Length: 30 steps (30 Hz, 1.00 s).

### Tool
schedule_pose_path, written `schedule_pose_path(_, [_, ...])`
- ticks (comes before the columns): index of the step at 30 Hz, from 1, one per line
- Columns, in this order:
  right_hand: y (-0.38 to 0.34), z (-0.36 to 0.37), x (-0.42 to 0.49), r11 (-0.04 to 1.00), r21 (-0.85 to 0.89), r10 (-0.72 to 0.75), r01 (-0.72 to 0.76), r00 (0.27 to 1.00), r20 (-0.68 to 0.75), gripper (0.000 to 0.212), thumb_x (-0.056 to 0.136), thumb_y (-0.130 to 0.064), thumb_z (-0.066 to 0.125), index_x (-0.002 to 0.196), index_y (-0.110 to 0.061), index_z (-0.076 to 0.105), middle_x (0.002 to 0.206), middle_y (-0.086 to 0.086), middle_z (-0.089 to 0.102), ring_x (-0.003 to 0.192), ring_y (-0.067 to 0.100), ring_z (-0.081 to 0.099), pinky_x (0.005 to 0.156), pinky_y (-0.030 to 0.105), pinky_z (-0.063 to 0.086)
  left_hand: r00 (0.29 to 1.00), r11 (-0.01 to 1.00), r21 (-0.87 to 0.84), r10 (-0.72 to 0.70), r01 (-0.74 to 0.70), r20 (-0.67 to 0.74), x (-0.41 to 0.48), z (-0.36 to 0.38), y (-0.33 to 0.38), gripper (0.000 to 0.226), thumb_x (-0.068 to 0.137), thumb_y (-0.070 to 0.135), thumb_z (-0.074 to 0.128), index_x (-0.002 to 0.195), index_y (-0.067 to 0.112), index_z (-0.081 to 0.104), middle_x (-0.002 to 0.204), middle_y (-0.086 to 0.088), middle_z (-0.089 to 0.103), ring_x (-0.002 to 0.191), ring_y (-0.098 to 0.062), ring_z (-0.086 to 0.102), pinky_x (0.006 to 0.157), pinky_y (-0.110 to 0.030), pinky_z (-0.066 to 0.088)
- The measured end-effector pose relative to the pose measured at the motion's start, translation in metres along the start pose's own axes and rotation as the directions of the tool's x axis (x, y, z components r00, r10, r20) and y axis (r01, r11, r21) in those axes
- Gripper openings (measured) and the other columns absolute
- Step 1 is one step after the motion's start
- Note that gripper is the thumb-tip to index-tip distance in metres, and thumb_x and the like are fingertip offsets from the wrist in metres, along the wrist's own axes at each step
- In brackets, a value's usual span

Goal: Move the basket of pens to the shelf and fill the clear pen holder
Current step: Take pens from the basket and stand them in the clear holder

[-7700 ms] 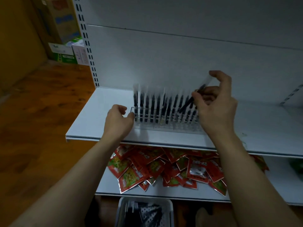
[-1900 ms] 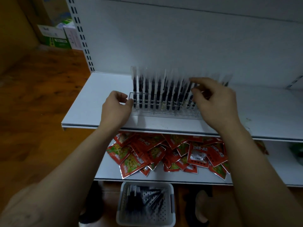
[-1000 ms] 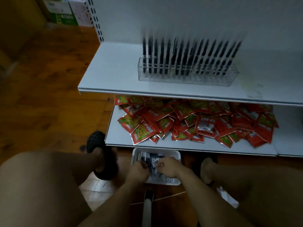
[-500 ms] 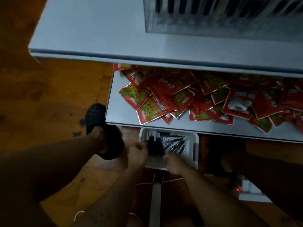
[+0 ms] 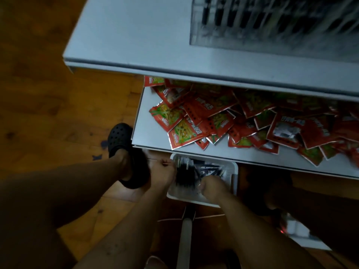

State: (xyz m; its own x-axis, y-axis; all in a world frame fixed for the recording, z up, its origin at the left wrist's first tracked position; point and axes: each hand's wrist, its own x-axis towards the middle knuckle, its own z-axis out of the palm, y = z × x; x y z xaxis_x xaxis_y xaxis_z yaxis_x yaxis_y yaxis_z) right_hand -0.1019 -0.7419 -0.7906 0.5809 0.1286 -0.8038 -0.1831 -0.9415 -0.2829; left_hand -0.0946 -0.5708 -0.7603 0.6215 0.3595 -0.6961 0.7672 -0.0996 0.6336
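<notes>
Left hand (image 5: 163,171) grips a bundle of black pens (image 5: 183,176), long axes pointing toward frame top, in the white basket (image 5: 234,177); right hand (image 5: 210,187) is curled, its hold indiscernible.

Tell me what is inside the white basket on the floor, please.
Dark pens: the left hand grips a bunch, and others lie loose on the bottom. The right hand and the bunch cover the near part of the basket; what lies beneath them is hidden.

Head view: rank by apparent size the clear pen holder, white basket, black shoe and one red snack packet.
1. clear pen holder, cropped by the frame and nearer the camera
2. white basket, partly hidden
3. black shoe
4. red snack packet
</notes>
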Motion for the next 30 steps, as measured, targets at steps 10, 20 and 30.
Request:
schedule_pose_path(10, [-0.016, -0.084, -0.109, 0.989, 0.081, -0.066, 0.12, 0.874, -0.481, 0.025, 0.09, -0.021, 0.057, 0.115, -0.024, 0.064, 0.103, 0.003, 0.069, 0.085, 0.022, 0.063, 0.07, 0.031, 0.051, 0.952, 0.947, 0.116, 0.288, -0.299, 0.102, -0.071, -0.027, 0.092, 0.016, 0.089, 0.029, 0.053, 0.083, 0.017, 0.06, 0.09, -0.017, 0.069, 0.083, -0.037, 0.065, 0.068, -0.035, 0.05])
schedule_pose_path(20, [-0.04, -0.165, -0.217, 0.875, 0.115, -0.244, 0.471, 0.632, -0.736, 0.01, 0.083, -0.014, 0.07, 0.084, -0.024, 0.07, 0.07, -0.007, 0.061, 0.058, 0.001, 0.051, 0.055, 0.011, 0.042, 0.823, 0.797, 0.205, 0.557, -0.568, 0.117, -0.161, -0.05, 0.167, 0.018, 0.092, 0.03, 0.058, 0.103, 0.017, 0.06, 0.094, 0.0, 0.064, 0.089, -0.021, 0.061, 0.077, -0.03, 0.048])
schedule_pose_path(30, [-0.034, -0.273, -0.287, 0.838, -0.017, -0.212, 0.545, 0.297, -0.931, 0.018, 0.091, -0.023, 0.065, 0.108, -0.025, 0.068, 0.085, -0.014, 0.063, 0.076, -0.006, 0.056, 0.07, 0.007, 0.041, 0.695, 0.672, 0.245, 0.718, -0.699, 0.013, -0.173, -0.065, 0.241, 0.047, 0.093, 0.037, 0.057, 0.132, 0.016, 0.042, 0.112, 0.001, 0.058, 0.097, -0.022, 0.06, 0.082, -0.04, 0.053])
